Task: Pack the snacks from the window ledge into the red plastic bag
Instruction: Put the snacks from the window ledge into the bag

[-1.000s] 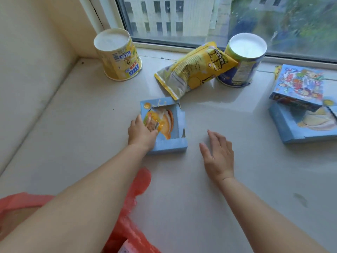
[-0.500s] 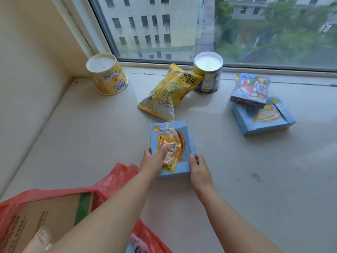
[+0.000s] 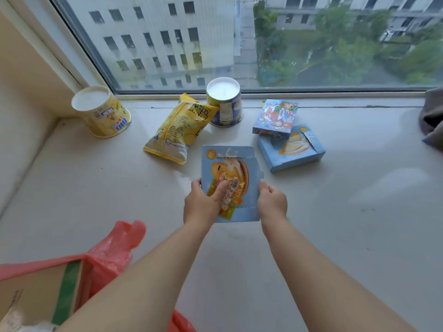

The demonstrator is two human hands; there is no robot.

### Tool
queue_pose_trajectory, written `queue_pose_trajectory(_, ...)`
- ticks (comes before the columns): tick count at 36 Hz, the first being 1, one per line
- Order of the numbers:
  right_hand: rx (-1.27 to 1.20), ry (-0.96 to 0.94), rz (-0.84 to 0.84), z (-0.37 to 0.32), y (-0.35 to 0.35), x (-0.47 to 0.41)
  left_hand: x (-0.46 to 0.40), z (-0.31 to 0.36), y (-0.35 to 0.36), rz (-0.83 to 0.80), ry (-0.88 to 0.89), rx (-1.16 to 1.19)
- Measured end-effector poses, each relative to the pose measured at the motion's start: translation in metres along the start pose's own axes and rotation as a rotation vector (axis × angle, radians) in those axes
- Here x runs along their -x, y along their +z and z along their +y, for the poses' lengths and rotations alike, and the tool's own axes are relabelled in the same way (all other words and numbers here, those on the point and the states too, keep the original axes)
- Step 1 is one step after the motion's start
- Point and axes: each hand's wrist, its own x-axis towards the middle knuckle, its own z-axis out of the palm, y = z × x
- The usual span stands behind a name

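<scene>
Both hands hold the blue snack box over the middle of the window ledge. The left hand grips its left edge, thumb pinning what looks like a small wrapped snack on top; the right hand pinches its right edge. The red plastic bag lies open at the ledge's near-left corner.

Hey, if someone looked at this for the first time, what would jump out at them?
Probably the blue snack box at centre, held by the left hand and right hand above the ledge. Next, the yellow chip bag leaning on a cup by the window, and the red plastic bag at lower left.
</scene>
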Motion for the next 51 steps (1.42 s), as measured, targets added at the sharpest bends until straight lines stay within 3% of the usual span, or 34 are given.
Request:
queue_pose_trajectory(5, -0.268, 0.258, -0.116, 0.007, -0.006, -0.006, 0.003, 0.007, 0.010, -0.126, -0.093, 0.183)
queue_pose_trajectory(13, -0.401, 0.316, -0.289, 0.010, -0.008, -0.036, -0.022, 0.009, 0.026, -0.215, -0.099, 0.230)
queue_pose_trajectory(17, -0.160, 0.187, -0.206, 0.003, -0.011, -0.061, -0.044, 0.000, 0.042, -0.179, -0.105, 0.222)
queue_pose_trajectory(23, 0.594, -0.409, 0.089, -0.002, -0.016, -0.102, -0.077, -0.005, 0.068, -0.091, -0.102, 0.224)
queue_pose_trajectory(27, 0.767, -0.539, 0.162, -0.008, -0.015, -0.131, -0.104, -0.003, 0.074, 0.019, -0.107, 0.234)
queue_pose_trajectory(31, 0.467, -0.439, 0.248, -0.028, -0.010, -0.160, -0.128, -0.006, 0.071, 0.046, -0.058, 0.216)
queue_pose_trajectory(36, 0.003, -0.072, 0.279, -0.054, 0.002, -0.191, -0.137, -0.014, 0.066, -0.007, 0.047, 0.299)
queue_pose_trajectory(40, 0.009, 0.083, 0.272, -0.067, 0.000, -0.211, -0.135, -0.017, 0.067, -0.011, 0.099, 0.305)
queue_pose_trajectory(45, -0.029, 0.098, 0.182, -0.081, -0.004, -0.209, -0.134, -0.015, 0.068, -0.008, 0.119, 0.306)
queue_pose_trajectory(51, -0.201, 0.073, 0.256, -0.059, -0.009, -0.181, -0.132, -0.014, 0.066, -0.041, 0.101, 0.272)
